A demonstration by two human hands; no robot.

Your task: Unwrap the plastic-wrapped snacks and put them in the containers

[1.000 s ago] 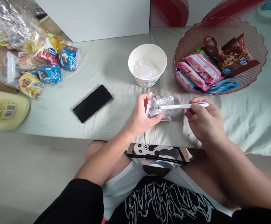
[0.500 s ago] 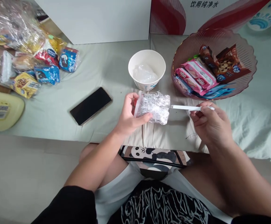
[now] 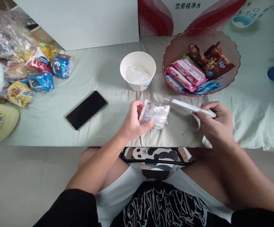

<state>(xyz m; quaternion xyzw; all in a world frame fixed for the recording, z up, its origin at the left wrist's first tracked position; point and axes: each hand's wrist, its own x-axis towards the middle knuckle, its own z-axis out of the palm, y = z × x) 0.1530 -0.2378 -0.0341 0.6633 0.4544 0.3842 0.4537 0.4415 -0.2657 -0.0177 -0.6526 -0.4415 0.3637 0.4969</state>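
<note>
My left hand (image 3: 137, 123) is closed round a small packet wrapped in crinkled clear plastic (image 3: 157, 115), with a bit of red at its left end. My thumb presses on the near side of the wrap. In my right hand (image 3: 216, 123) is a slim white utility knife (image 3: 183, 104), pinched near its back end. Its thin tip points left, just beyond the packet's far right corner and apart from it. Beyond the packet stands a white paper bowl (image 3: 138, 86) with crumpled clear plastic (image 3: 137, 74) in it.
A pink ribbed bowl (image 3: 232, 63) of wrapped snacks stands at the right. On the left lie a black phone (image 3: 87, 110), bagged snacks (image 3: 41, 82) and a yellow bottle (image 3: 0, 123). A large white box (image 3: 92, 25) stands behind, and a patterned cup (image 3: 248, 15) is far right.
The utility knife has come away from the plastic wrap and now angles up and left. My left hand still holds the packet, now slightly tilted. The whole view has shifted.
</note>
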